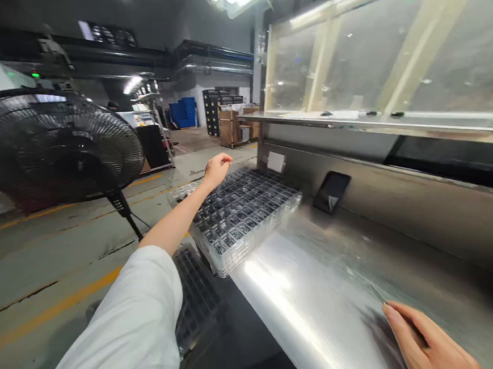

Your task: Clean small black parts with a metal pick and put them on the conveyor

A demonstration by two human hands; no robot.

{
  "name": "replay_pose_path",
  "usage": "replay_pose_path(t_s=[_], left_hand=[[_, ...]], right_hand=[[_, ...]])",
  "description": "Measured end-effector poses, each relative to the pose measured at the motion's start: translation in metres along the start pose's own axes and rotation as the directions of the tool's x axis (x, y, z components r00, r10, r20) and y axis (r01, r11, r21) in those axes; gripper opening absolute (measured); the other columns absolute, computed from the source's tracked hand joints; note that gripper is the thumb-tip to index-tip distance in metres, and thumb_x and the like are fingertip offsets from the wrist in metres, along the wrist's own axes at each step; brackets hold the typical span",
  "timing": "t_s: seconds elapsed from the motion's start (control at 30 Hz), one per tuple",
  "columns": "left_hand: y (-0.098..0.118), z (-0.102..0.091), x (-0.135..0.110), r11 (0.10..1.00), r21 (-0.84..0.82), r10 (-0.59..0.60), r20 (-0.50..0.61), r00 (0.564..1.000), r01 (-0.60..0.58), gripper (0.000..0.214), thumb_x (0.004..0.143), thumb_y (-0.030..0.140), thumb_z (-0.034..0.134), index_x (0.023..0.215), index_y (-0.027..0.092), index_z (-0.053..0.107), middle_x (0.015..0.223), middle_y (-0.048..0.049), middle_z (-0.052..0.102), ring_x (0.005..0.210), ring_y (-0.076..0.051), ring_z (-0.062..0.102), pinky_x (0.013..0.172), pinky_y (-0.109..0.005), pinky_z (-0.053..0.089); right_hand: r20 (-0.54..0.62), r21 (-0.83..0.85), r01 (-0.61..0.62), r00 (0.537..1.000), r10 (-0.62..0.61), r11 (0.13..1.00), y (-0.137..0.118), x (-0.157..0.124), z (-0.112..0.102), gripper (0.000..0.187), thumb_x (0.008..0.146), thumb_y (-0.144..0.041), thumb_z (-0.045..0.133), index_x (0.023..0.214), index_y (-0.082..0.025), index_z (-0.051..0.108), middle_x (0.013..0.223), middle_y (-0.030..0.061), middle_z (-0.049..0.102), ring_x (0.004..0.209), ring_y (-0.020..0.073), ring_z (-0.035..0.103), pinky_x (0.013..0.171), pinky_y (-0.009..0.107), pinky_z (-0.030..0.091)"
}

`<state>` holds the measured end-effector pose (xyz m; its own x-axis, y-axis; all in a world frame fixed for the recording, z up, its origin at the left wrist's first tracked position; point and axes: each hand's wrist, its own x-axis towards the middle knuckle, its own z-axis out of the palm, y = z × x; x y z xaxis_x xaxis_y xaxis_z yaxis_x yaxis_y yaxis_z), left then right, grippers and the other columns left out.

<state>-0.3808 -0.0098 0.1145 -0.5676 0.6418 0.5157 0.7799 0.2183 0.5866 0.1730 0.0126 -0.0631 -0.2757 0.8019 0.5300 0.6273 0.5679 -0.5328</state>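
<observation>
My left hand [217,170] reaches out over the far end of a stack of clear plastic trays [249,218] that hold several small dark parts; its fingers are curled and I cannot see anything in them. The trays lie at the left end of a steel workbench [319,292]. My right hand [425,341] rests near the bench's front right, fingers closed around a thin metal tool [377,292], likely tweezers, whose tip points up-left.
A large black floor fan [51,146] stands to the left on the concrete floor. A dark phone [331,192] leans against the bench's back wall. A black tray [195,291] sits lower, beside the bench edge. A shelf with plastic sheeting [378,120] runs above the bench.
</observation>
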Motion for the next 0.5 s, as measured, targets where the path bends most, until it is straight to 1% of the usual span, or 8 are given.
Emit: replay_pose_path(t_s=[0.07, 0.13, 0.2, 0.27, 0.33, 0.37, 0.43, 0.5], left_hand=[[0.042, 0.014, -0.025, 0.97, -0.201, 0.139, -0.003, 0.99, -0.136, 0.03, 0.095, 0.018, 0.051, 0.117, 0.014, 0.071, 0.104, -0.0066, 0.076, 0.075, -0.013, 0.064, 0.074, -0.024, 0.052], [0.086, 0.029, -0.064, 0.848, -0.465, 0.275, -0.025, 0.961, -0.255, 0.024, 0.093, 0.024, 0.06, 0.111, 0.015, 0.072, 0.095, -0.0047, 0.073, 0.07, -0.012, 0.061, 0.066, -0.022, 0.049], [0.126, 0.046, -0.112, 0.743, -0.623, 0.33, 0.022, 0.944, -0.245, 0.023, 0.091, 0.033, 0.068, 0.107, 0.017, 0.074, 0.089, -0.003, 0.071, 0.07, -0.011, 0.059, 0.065, -0.022, 0.047], [0.16, 0.066, -0.161, 0.664, -0.737, 0.329, 0.138, 0.934, -0.125, 0.025, 0.088, 0.04, 0.075, 0.101, 0.018, 0.075, 0.085, -0.0022, 0.07, 0.068, -0.011, 0.057, 0.062, -0.021, 0.045], [0.189, 0.094, -0.206, 0.583, -0.809, 0.321, 0.317, 0.892, 0.077, 0.028, 0.082, 0.044, 0.081, 0.094, 0.019, 0.075, 0.08, -0.0017, 0.068, 0.064, -0.01, 0.055, 0.057, -0.022, 0.042], [0.201, 0.11, -0.225, 0.541, -0.818, 0.322, 0.416, 0.851, 0.195, 0.03, 0.078, 0.045, 0.084, 0.09, 0.02, 0.073, 0.075, -0.001, 0.066, 0.06, -0.011, 0.053, 0.054, -0.022, 0.04], [0.222, 0.141, -0.252, 0.468, -0.789, 0.345, 0.578, 0.74, 0.397, 0.035, 0.072, 0.048, 0.089, 0.086, 0.02, 0.071, 0.066, -0.0002, 0.062, 0.053, -0.011, 0.049, 0.048, -0.023, 0.035], [0.238, 0.165, -0.266, 0.44, -0.747, 0.393, 0.659, 0.641, 0.498, 0.037, 0.07, 0.048, 0.09, 0.083, 0.02, 0.07, 0.06, -0.0001, 0.058, 0.049, -0.011, 0.047, 0.047, -0.025, 0.034]], right_hand=[[-0.053, 0.014, 0.052, 0.997, -0.052, 0.999, -0.015, -0.002, -0.004, 0.047, 0.097, -0.068, 0.051, 0.093, -0.027, 0.073, 0.096, 0.0055, 0.075, 0.079, 0.0298, 0.072, 0.063, 0.039, 0.056], [-0.118, 0.024, 0.094, 0.989, -0.091, 0.995, -0.027, -0.004, -0.007, 0.041, 0.104, -0.058, 0.05, 0.098, -0.023, 0.071, 0.093, 0.0057, 0.073, 0.079, 0.0247, 0.07, 0.065, 0.034, 0.052], [-0.173, 0.038, 0.127, 0.978, -0.119, 0.991, -0.035, -0.004, -0.011, 0.037, 0.108, -0.05, 0.05, 0.102, -0.02, 0.07, 0.088, 0.0045, 0.069, 0.069, 0.0194, 0.064, 0.066, 0.031, 0.048], [-0.215, 0.061, 0.137, 0.969, -0.121, 0.989, -0.037, -0.004, -0.014, 0.035, 0.11, -0.046, 0.049, 0.105, -0.018, 0.069, 0.086, 0.0037, 0.066, 0.068, 0.0176, 0.06, 0.066, 0.03, 0.045], [-0.231, 0.088, 0.126, 0.967, -0.103, 0.988, -0.037, -0.004, -0.017, 0.034, 0.111, -0.044, 0.048, 0.106, -0.018, 0.068, 0.087, 0.0042, 0.065, 0.07, 0.0176, 0.06, 0.066, 0.03, 0.044], [-0.234, 0.101, 0.12, 0.968, -0.094, 0.988, -0.037, -0.004, -0.019, 0.033, 0.112, -0.044, 0.048, 0.107, -0.018, 0.068, 0.088, 0.0048, 0.065, 0.072, 0.0179, 0.06, 0.066, 0.029, 0.044], [-0.253, 0.121, 0.12, 0.964, -0.086, 0.985, -0.038, -0.005, -0.022, 0.033, 0.112, -0.044, 0.048, 0.106, -0.018, 0.067, 0.091, 0.0057, 0.065, 0.075, 0.0181, 0.06, 0.066, 0.029, 0.043], [-0.285, 0.132, 0.118, 0.955, -0.077, 0.984, -0.037, -0.004, -0.025, 0.031, 0.113, -0.042, 0.048, 0.106, -0.018, 0.067, 0.09, 0.0052, 0.064, 0.076, 0.0178, 0.059, 0.066, 0.029, 0.042]])
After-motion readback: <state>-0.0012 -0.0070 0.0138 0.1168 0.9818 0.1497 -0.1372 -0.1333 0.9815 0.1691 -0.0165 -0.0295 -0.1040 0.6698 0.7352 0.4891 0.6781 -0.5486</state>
